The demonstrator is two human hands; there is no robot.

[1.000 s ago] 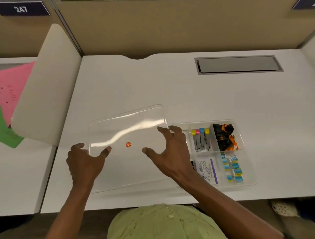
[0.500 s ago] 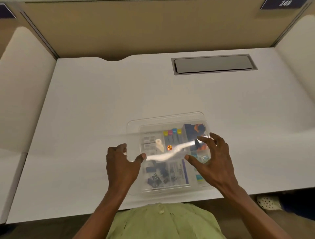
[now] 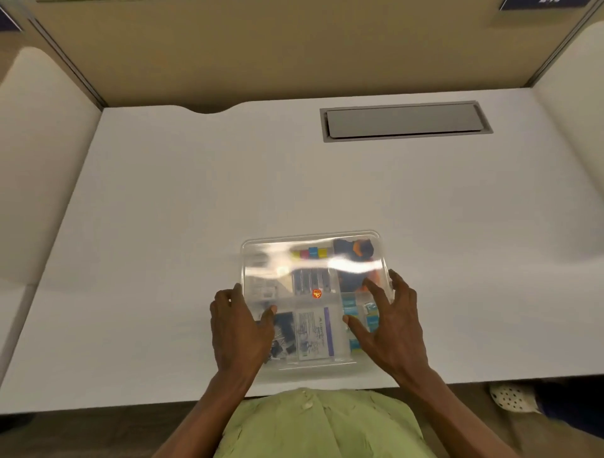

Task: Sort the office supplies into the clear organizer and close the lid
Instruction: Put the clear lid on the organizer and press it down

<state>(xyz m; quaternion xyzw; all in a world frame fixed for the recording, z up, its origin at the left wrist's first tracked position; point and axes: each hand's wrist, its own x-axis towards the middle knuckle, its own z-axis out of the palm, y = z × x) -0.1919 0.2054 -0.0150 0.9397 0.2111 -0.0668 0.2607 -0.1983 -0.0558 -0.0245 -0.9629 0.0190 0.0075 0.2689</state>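
Fingers (image 3: 374,287) of left hand (image 3: 240,330) and right hand (image 3: 390,330) are spreading, gripping lid (image 3: 310,268) edges | lid is lying between them over organizer (image 3: 310,368), no longer aside | closing is likely finishing.

The white bench (image 3: 196,196) in front of me has a curved notch (image 3: 214,109) cut into its back edge and a grey cable hatch (image 3: 405,120) set flush toward the far right. A tan partition (image 3: 294,49) rises behind it, with a dark blue sign (image 3: 542,4) at its top right corner, too cropped to read. Pale divider panels stand on my left (image 3: 42,157) and right (image 3: 575,98). My green shirt (image 3: 327,425) fills the bottom, and a white perforated clog (image 3: 513,397) sits on the floor lower right.
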